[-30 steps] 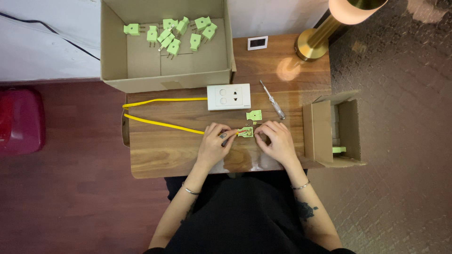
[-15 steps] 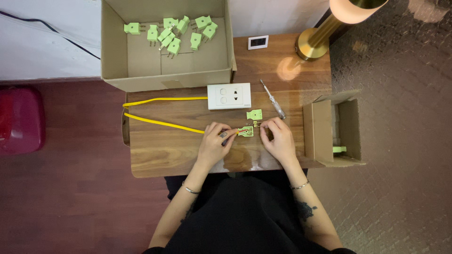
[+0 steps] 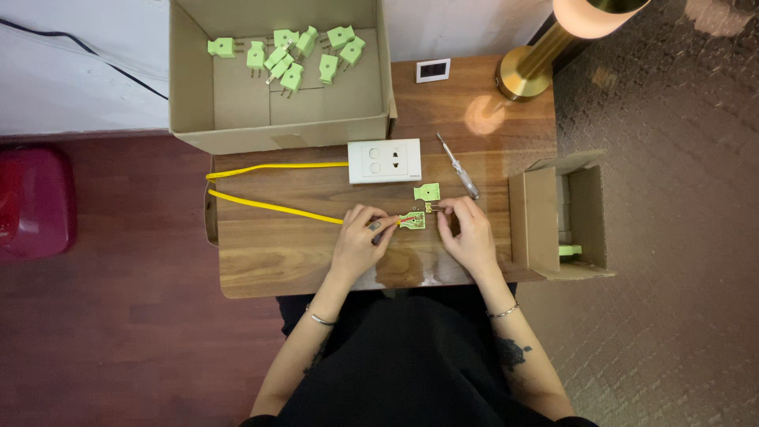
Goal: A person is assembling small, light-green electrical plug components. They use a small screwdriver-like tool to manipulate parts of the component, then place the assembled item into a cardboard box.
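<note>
My left hand [image 3: 360,237] pinching yellow cable [image 3: 269,207] at open green plug [image 3: 411,221], right hand [image 3: 466,229] fingertips closed on its far-right edge, cover [image 3: 427,191] just beyond.

Open green plug half and yellow cable at the counter's middle

The light-green plug base [image 3: 411,221] lies flat and open on the counter [image 3: 269,261], inner side up, with small metal parts showing (too small to tell apart). The yellow cable [image 3: 269,205] runs in from the left in a long loop and ends at the base's left edge. The matching green cover [image 3: 427,191] lies flat just above it, apart.
</note>
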